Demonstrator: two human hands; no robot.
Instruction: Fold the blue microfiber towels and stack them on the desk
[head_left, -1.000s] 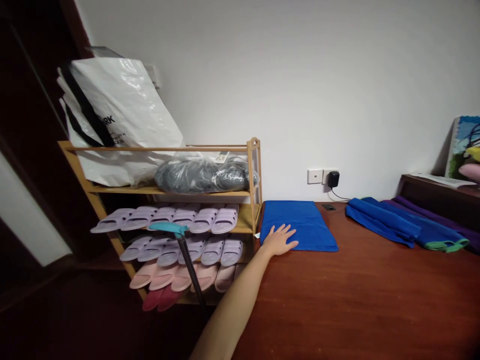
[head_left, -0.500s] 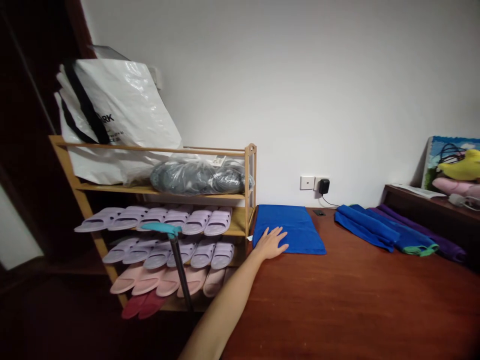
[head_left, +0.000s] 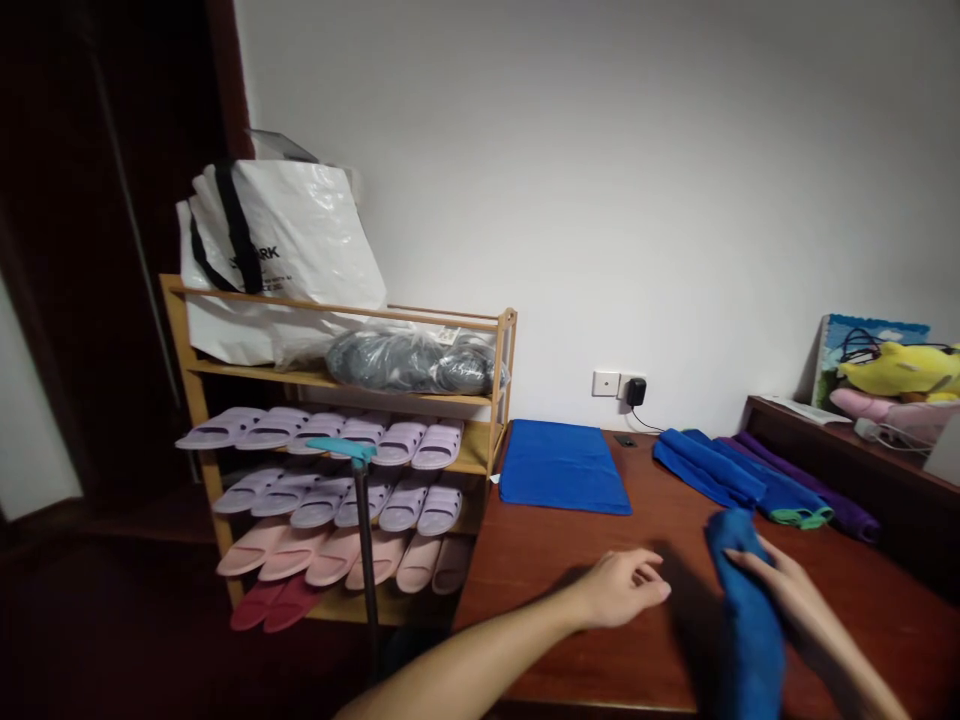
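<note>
My right hand (head_left: 784, 580) grips a rolled blue cloth (head_left: 752, 640) near its upper end; the roll hangs over the front of the table, and its lower end runs out of view. To the left of it, my left hand (head_left: 624, 588) is above the tabletop with fingers loosely curled and apart, holding nothing. A folded blue cloth (head_left: 564, 467) lies flat at the table's back left corner. At the back right rest a blue cloth roll (head_left: 705, 468), a blue one with green edging (head_left: 795, 500) and a purple one (head_left: 844, 508).
Left of the wooden table (head_left: 540, 640) stands a shoe rack (head_left: 196, 400) with purple and pink slippers and a white bag (head_left: 315, 235). A teal-topped pole (head_left: 365, 560) rises before it. A plug (head_left: 636, 392) sits in the wall; a yellow plush toy (head_left: 904, 370) lies on the right shelf.
My left hand has left the folded blue cloth and moved right and nearer. My right hand has come into view with a rolled blue cloth. The camera view has shifted slightly.
</note>
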